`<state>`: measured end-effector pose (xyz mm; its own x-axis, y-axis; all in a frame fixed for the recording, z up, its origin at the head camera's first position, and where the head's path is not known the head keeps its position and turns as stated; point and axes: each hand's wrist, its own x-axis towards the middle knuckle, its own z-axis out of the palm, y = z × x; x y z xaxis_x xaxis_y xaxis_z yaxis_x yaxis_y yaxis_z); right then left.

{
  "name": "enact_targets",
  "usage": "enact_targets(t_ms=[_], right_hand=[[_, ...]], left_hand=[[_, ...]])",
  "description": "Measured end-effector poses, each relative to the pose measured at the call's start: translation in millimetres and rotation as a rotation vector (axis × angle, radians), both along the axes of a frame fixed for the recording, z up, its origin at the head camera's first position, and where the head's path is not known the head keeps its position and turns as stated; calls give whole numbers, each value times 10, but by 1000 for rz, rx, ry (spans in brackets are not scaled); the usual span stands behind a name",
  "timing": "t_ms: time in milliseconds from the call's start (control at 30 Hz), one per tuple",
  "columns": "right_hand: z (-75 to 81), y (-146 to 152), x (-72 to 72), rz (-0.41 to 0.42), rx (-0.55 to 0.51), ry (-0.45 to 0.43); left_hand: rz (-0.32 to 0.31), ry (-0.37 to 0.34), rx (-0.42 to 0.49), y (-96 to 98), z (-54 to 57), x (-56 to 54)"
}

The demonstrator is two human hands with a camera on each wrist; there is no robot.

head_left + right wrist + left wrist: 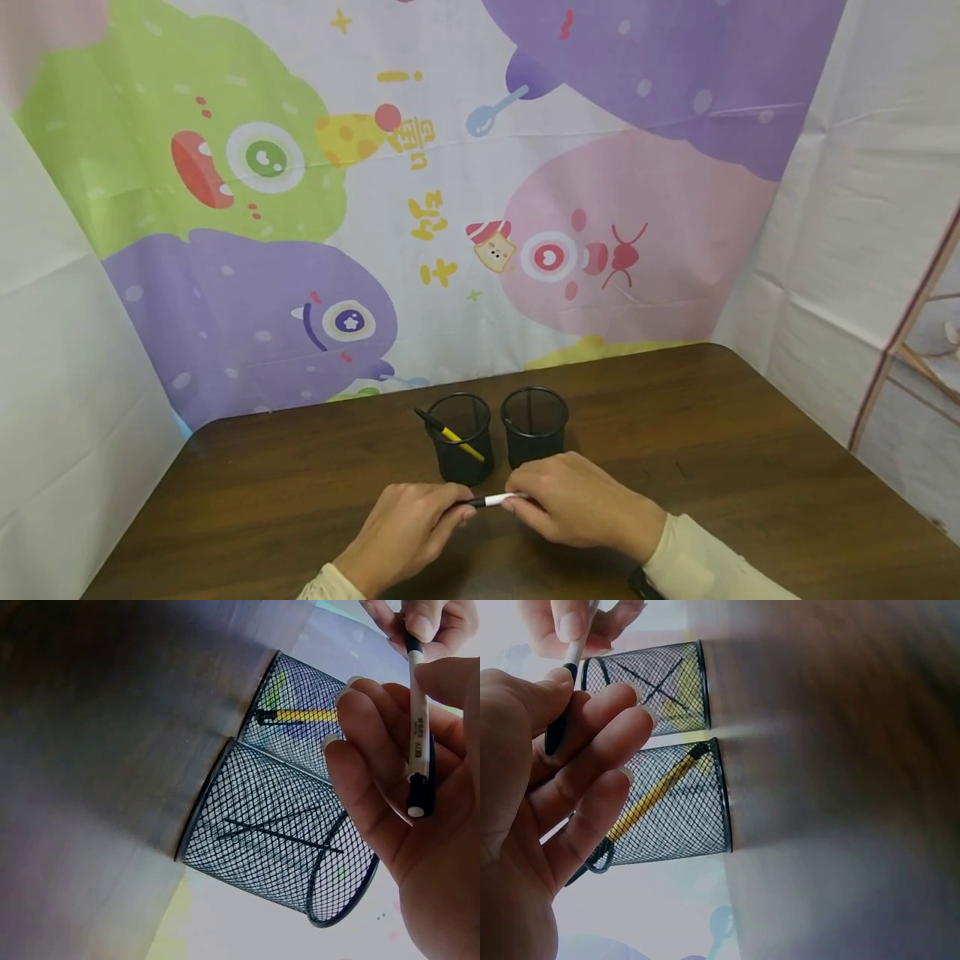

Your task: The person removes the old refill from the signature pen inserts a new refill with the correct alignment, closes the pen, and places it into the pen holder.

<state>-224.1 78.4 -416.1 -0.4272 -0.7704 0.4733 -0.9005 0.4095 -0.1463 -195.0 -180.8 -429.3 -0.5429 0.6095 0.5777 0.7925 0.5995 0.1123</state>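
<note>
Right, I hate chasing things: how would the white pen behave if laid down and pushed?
The white pen has a seemingly round barrel, so may well roll. It's slim, suggesting little weight. Straight throughout its visible length, it looks stiff.

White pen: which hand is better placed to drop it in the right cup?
Probably the right hand: it pinches the white pen by its barrel, near the right cup. The left hand pinches one black end, nearer the left cup with the yellow pen.

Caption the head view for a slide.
Left hand and right hand hold a black-and-white pen before a mesh cup and another cup holding a yellow pen.
</note>
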Motion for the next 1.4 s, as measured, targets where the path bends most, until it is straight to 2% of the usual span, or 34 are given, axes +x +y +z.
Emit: enact_targets(t_ms=[533,733,1400], right_hand=[[3,8,-1,10,-24,26],[4,9,-3,11,-25,35],[0,14,-20,23,-54,30]], left_hand=[[14,-39,25,9,9,11],[15,-27,26,5,7,10],[26,-192,114,-3,18,19]])
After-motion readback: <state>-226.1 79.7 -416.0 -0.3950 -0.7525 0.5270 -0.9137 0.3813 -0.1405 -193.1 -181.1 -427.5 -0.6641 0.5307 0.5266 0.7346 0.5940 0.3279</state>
